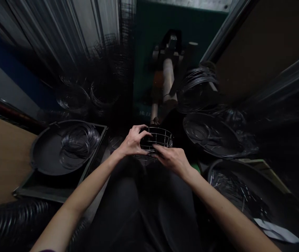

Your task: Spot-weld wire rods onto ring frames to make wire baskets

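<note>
A small round wire cage (pixel 158 138), made of rings and upright wires, sits in front of my knees. My left hand (pixel 133 141) grips its left side with the fingers curled over the top ring. My right hand (pixel 172 159) holds its near right side, fingers closed on the lower wires. Both forearms reach forward over my dark trousers.
A dark pan with loose wire rings (pixel 79 141) lies in a tray on the left. Two more pans with wire pieces (pixel 212 134) (pixel 241 192) stand on the right. A machine with a pale cylinder (pixel 168 78) is straight ahead. Stacks of wire cages (pixel 102 91) fill the back left.
</note>
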The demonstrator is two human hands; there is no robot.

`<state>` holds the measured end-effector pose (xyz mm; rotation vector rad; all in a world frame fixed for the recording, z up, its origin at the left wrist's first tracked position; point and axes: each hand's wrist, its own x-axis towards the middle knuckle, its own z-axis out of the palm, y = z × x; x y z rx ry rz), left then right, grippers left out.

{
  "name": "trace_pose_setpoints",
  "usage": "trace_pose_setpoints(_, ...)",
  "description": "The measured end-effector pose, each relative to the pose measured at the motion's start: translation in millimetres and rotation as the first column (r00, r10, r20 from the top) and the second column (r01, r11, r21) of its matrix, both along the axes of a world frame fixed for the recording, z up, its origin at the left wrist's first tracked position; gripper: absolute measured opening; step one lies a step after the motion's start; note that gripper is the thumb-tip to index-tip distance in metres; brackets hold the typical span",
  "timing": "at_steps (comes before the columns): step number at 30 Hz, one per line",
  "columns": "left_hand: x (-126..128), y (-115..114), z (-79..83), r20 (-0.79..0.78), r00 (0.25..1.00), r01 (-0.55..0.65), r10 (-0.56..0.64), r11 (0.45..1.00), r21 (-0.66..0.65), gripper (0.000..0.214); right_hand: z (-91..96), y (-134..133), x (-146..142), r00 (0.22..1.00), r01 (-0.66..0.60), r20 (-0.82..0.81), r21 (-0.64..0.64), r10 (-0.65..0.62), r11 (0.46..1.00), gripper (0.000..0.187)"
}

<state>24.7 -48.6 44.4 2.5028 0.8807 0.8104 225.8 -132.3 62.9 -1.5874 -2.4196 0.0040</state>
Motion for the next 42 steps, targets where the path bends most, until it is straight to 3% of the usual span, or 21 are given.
trace_pose_setpoints(4, 5, 8, 0.7, 0.039, 0.999, -0.015, 0.016, 0.999, -0.042, 0.063, -1.7, 3, 6, 0.984, -0.071, 0.171, 0.125, 0.049, 0.990, 0.033)
trace_pose_setpoints(13, 17, 24, -2.2, 0.102, 0.994, -0.032, 0.038, 0.998, -0.054, 0.068, 3.3, 20, 17, 0.970, -0.100, 0.242, 0.278, 0.031, 0.955, 0.028)
trace_pose_setpoints(20, 18, 34, -3.0, 0.104, 0.994, -0.039, 0.044, 0.998, -0.052, 0.067, 6.2, 29, 15, 0.984, 0.006, 0.175, 0.137, -0.030, 0.991, 0.031)
trace_pose_setpoints(26, 15, 38, 0.0, 0.120, 0.992, -0.015, 0.023, 0.998, -0.067, 0.061, 12.1, 32, 10, 0.992, 0.042, 0.112, 0.090, -0.052, 0.995, 0.031)
trace_pose_setpoints(33, 17, 40, 3.6, 0.146, 0.989, -0.021, 0.038, 0.993, -0.115, 0.064, 6.1, 17, 13, 0.979, 0.202, -0.065, 0.152, -0.194, 0.968, 0.027)
trace_pose_setpoints(38, 22, 60, 3.9, 0.134, 0.989, -0.046, 0.063, 0.990, -0.131, 0.069, 3.2, 34, 18, 0.947, 0.308, -0.163, 0.213, -0.277, 0.927, 0.025)
trace_pose_setpoints(42, 22, 72, 4.4, 0.128, 0.990, -0.038, 0.052, 0.993, -0.111, 0.067, 5.0, 46, 21, 0.937, 0.295, -0.244, 0.176, -0.249, 0.939, 0.023)
